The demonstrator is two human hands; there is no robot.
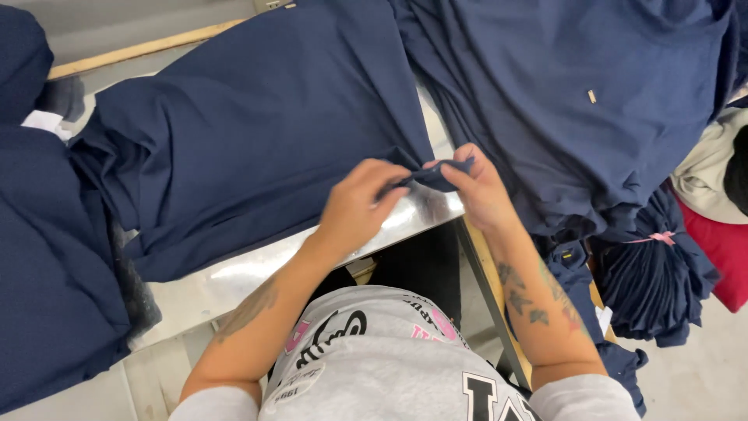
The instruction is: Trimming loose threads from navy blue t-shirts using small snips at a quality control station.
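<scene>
Fingertips [405,178] of both hands pinched on one small navy fabric fold [436,175], held between left hand [360,204] and right hand [477,189]. Fold's long axis left to right, spanning thumb to thumb, just above the shiny metal table [257,269] edge. Joined to the big navy garment [257,140] spread leftward. More navy cloth [576,101] heaped close right; tied navy bundle [654,273] lower right, well apart.

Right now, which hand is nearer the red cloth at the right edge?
Right. The right hand pinches a navy fabric strip closer to the red cloth; the left hand holds the strip's other end, farther away.
</scene>
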